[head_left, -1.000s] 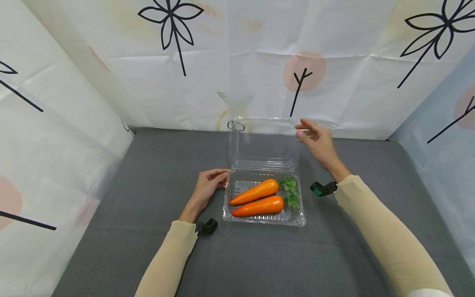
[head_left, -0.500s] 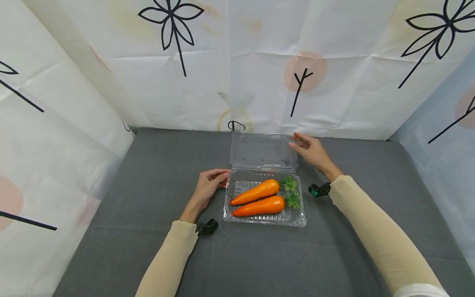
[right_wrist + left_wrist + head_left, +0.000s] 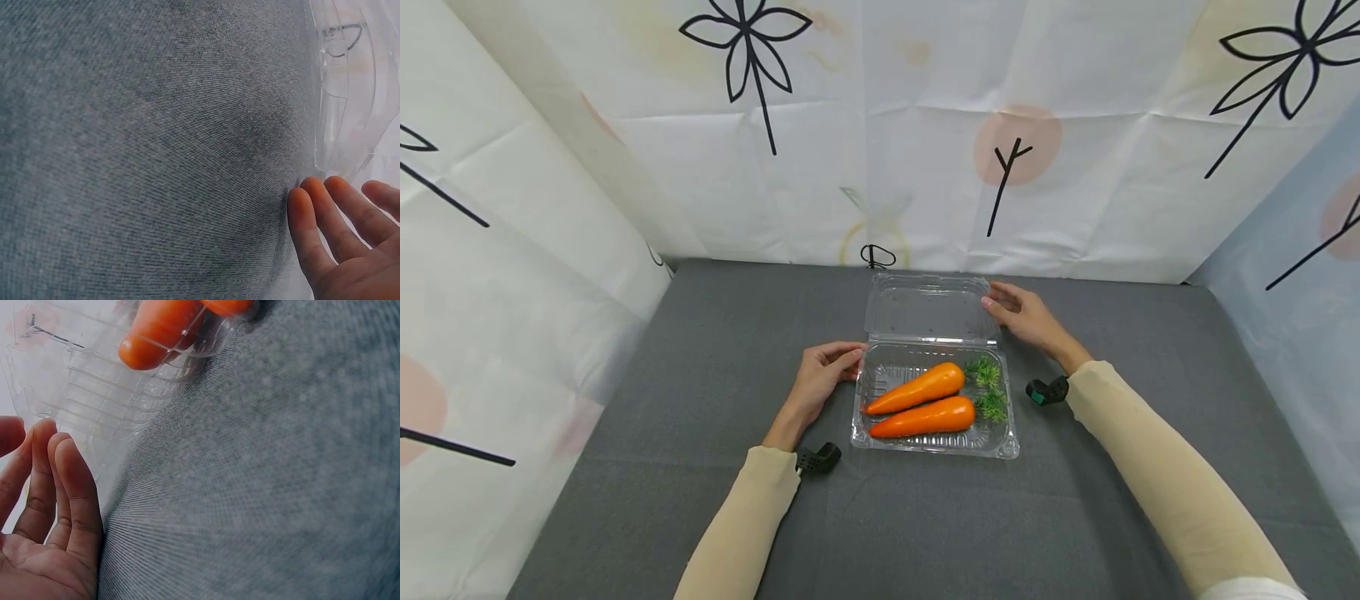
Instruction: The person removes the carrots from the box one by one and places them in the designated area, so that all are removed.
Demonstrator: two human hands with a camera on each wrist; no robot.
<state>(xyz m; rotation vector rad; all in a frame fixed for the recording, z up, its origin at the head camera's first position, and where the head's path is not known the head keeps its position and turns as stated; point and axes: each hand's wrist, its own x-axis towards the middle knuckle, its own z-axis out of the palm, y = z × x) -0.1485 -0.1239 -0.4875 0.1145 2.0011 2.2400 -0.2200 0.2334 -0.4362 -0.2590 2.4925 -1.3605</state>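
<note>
In the head view, a clear plastic clamshell container (image 3: 932, 447) stands on the table with its lid (image 3: 928, 308) folded back toward the wall. Two orange carrots (image 3: 917, 388) with green leafy tops (image 3: 988, 387) lie side by side in its base. My left hand (image 3: 822, 375) pinches the container's left rim near the hinge with thumb and fingertips. At the lid's far right corner is my right hand (image 3: 1028, 318), its fingers loosely extended. In the right wrist view, the right fingertips (image 3: 334, 184) are right by the lid's edge, and the thumb is spread from them.
A grey cloth (image 3: 715, 367) covers the table. White printed fabric (image 3: 925, 158) hangs behind it and along the sides. Dark wrist straps (image 3: 818, 458) sit on both wrists below the hands.
The lid has tilted back and down toward the table. My right hand moved down and slightly left with it, and its fingers loosened. The left hand and carrots stayed in place.
</note>
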